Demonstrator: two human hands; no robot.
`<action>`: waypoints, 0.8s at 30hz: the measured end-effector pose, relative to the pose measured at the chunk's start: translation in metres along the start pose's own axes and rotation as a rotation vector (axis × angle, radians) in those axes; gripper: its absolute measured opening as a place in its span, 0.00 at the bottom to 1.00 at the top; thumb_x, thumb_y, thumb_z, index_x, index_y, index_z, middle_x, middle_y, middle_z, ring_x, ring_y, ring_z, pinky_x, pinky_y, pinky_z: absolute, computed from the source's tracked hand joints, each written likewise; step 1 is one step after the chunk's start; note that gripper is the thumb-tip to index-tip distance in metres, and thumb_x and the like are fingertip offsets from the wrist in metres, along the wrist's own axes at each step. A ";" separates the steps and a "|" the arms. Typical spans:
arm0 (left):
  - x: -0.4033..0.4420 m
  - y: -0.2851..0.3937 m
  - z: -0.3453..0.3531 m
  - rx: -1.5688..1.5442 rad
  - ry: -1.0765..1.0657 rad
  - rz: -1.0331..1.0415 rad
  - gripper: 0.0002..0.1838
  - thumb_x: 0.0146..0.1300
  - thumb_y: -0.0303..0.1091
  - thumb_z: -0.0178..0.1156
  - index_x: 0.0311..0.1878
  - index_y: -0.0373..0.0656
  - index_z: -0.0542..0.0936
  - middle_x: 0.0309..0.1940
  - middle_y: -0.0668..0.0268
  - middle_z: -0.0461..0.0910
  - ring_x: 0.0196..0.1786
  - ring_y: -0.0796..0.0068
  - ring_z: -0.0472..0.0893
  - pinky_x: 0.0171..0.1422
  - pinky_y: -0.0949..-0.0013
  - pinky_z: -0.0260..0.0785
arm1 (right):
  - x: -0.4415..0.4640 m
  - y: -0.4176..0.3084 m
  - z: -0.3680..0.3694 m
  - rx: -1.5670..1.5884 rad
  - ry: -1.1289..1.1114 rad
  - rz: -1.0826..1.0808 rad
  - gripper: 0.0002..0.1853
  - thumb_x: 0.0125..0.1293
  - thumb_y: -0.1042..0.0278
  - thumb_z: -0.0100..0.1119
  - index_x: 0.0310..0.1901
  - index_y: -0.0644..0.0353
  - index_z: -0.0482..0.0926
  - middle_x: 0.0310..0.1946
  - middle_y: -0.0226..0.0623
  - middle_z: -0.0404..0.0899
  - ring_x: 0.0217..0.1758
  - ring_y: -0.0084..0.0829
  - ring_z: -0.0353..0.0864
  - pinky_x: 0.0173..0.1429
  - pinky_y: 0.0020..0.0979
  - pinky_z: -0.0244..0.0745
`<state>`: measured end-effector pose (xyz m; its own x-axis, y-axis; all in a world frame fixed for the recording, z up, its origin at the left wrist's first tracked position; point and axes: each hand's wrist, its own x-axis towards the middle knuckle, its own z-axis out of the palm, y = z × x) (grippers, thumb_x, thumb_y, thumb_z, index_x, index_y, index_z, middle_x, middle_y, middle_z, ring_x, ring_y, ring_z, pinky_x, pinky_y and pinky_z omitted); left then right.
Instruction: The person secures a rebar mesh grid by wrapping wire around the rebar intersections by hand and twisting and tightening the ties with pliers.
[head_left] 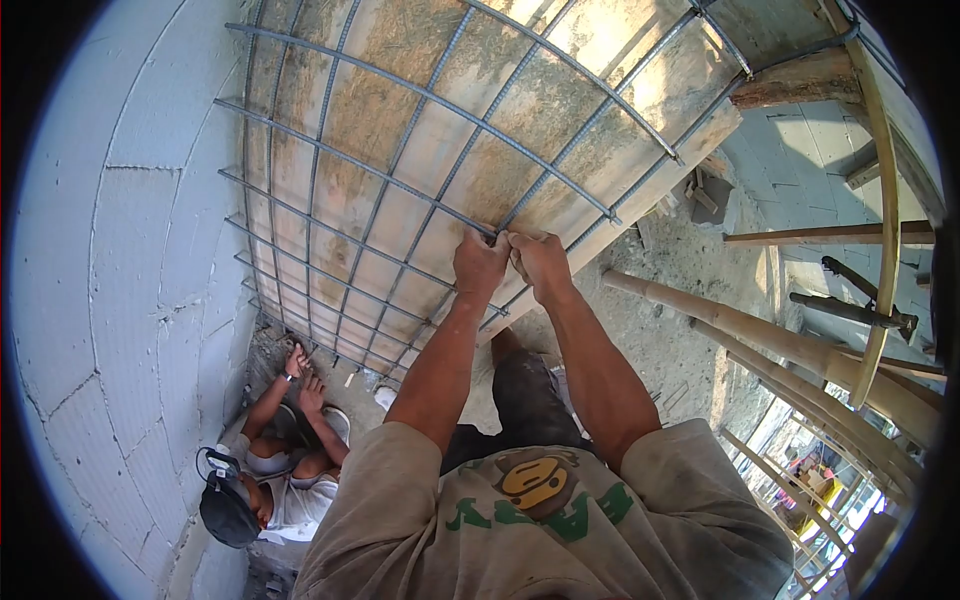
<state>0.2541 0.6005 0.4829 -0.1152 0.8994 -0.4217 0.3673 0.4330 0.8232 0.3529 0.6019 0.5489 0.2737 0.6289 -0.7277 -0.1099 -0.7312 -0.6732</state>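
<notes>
A grid of steel reinforcing bars (392, 181) lies over wooden formwork boards (400, 75). At one crossing near the front edge of the boards, my left hand (480, 264) and my right hand (541, 262) meet with their fingertips almost touching. Both are closed in a pinch against the bars. Whatever lies between the fingers, perhaps something thin, is too small and hidden to make out. Bar ends stick out past the board's edge just to the right of my hands.
A co-worker in a black cap (229, 514) crouches at lower left, hands at the grid's lower edge. A pale block wall (140, 250) bounds the left. Wooden poles (740, 322) slant across the right, above a concrete floor (660, 370). A timber beam (800, 78) stands at upper right.
</notes>
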 end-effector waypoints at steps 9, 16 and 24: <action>-0.003 0.002 -0.006 -0.030 -0.023 0.022 0.16 0.56 0.39 0.67 0.37 0.37 0.74 0.30 0.59 0.82 0.35 0.63 0.82 0.42 0.63 0.72 | 0.014 -0.021 -0.012 0.057 -0.363 0.278 0.06 0.63 0.64 0.56 0.36 0.56 0.77 0.13 0.24 0.62 0.10 0.17 0.52 0.13 0.22 0.44; -0.005 -0.011 0.001 -0.650 0.081 -0.003 0.15 0.57 0.28 0.64 0.44 0.36 0.70 0.36 0.57 0.79 0.40 0.65 0.80 0.46 0.67 0.71 | 0.018 -0.018 -0.010 0.133 -0.418 0.302 0.08 0.64 0.66 0.54 0.43 0.56 0.78 0.13 0.24 0.61 0.11 0.17 0.51 0.14 0.23 0.43; -0.024 0.020 -0.018 -0.138 0.162 0.141 0.16 0.61 0.30 0.60 0.52 0.37 0.75 0.38 0.57 0.75 0.40 0.66 0.79 0.43 0.66 0.72 | 0.025 -0.013 -0.010 0.099 -0.401 0.260 0.10 0.63 0.71 0.48 0.43 0.55 0.77 0.13 0.24 0.61 0.10 0.18 0.52 0.13 0.23 0.43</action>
<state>0.2474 0.5889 0.5168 -0.2221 0.9445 -0.2420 0.2616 0.2969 0.9184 0.3707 0.6245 0.5409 -0.1625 0.4954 -0.8533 -0.2210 -0.8612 -0.4578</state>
